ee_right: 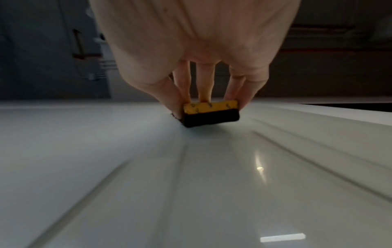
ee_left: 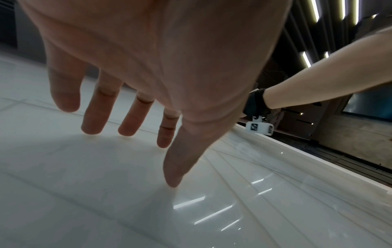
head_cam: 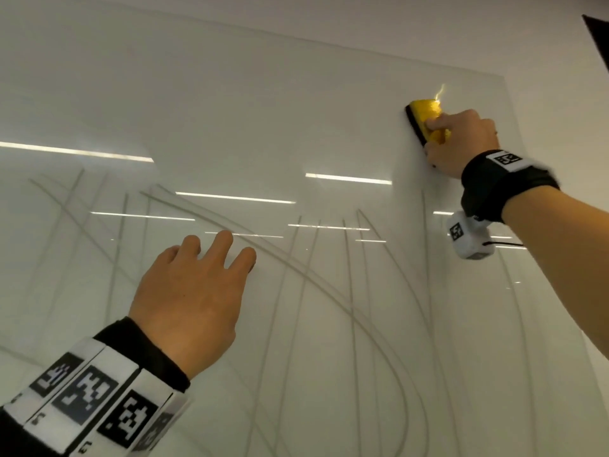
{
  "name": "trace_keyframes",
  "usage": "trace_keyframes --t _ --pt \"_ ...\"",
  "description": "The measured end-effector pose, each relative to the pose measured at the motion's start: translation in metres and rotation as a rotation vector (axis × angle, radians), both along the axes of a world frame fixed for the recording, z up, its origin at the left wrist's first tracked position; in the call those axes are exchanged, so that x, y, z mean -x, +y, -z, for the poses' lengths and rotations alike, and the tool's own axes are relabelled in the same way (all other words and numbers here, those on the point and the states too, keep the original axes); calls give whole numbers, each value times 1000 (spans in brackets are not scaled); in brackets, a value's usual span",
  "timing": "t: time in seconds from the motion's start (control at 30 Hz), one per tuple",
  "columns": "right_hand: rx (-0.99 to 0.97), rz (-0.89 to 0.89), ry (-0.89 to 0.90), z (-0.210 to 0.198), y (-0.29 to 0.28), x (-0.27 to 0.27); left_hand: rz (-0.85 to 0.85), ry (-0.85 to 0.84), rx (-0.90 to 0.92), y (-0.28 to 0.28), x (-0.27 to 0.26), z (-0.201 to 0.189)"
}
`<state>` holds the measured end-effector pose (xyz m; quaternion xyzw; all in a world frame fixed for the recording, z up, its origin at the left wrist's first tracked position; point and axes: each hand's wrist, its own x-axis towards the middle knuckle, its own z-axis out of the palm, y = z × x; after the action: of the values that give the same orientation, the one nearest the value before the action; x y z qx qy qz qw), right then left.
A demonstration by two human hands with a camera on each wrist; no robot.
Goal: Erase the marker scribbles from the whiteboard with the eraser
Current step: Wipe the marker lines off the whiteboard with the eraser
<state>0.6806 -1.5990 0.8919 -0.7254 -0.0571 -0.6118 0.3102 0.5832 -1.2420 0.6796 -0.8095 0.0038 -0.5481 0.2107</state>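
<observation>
No legible writing is visible. The right hand [head_cam: 461,143] grips the yellow-backed, black-felt block eraser [head_cam: 425,122] against the glossy white whiteboard [head_cam: 230,110] near its top right corner. The left hand [head_cam: 191,291] presses spread fingers on faint grey marker scribbles [head_cam: 329,285].

A yellow-backed eraser [head_cam: 426,122] with a black felt face lies pressed flat against a glossy whiteboard [head_cam: 230,94] near its upper right corner, its long side running slightly off vertical. The right wrist view shows its felt [ee_right: 211,120] meeting the surface under a yellow top. The upper part of the whiteboard is bare, mirroring strips of ceiling light. Below, faint grey marker scribbles [head_cam: 296,275] cover the lower half: long sweeping curves, tall narrow loops and crossing straight strokes, reaching from the left edge to beneath the eraser.
</observation>
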Motion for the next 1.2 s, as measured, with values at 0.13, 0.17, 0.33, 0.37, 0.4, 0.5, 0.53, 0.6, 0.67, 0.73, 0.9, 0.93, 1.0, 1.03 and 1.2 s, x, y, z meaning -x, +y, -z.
trace_keyframes --t 0.13,0.17,0.33,0.37,0.4,0.5,0.53,0.6,0.67,0.73,0.9,0.93,1.0,1.03,1.2 --pt "-180 -7 50 -34 -6 14 -32 -7 3 1 1 -2" --pt "-161 -31 34 -40 5 15 -47 20 -4 -2 3 -2" --pt "50 -100 -21 -40 45 7 -36 32 11 -7 8 0" --pt "24 -73 -22 -44 40 9 -40 20 -4 -6 8 -1" --pt "-23 -52 -19 -49 35 12 -30 -6 -15 -2 6 0" --pt "-88 -27 -11 -66 38 23 -12 -50 -38 5 -1 2" --pt "-59 -49 -24 -67 49 26 4 -46 -44 5 -1 2" --pt "38 -100 -57 -62 79 30 33 -69 -48 8 -3 3" --pt "177 -107 -76 -46 94 25 40 -91 -51 9 -3 4" --pt "310 -70 -73 -23 87 18 53 -107 -62 11 -3 4" --pt "72 -22 -34 -2 6 5 53 -121 -76 12 -1 6" --pt "-20 -9 -28 -4 -2 6 52 -118 -74 10 -1 5" --pt "-41 16 -23 -1 10 12 41 -103 -68 7 -2 3" --pt "18 16 -29 8 26 16 29 -96 -60 6 -3 1" --pt "395 -17 -132 98 41 3 -27 -59 14 0 -5 0"
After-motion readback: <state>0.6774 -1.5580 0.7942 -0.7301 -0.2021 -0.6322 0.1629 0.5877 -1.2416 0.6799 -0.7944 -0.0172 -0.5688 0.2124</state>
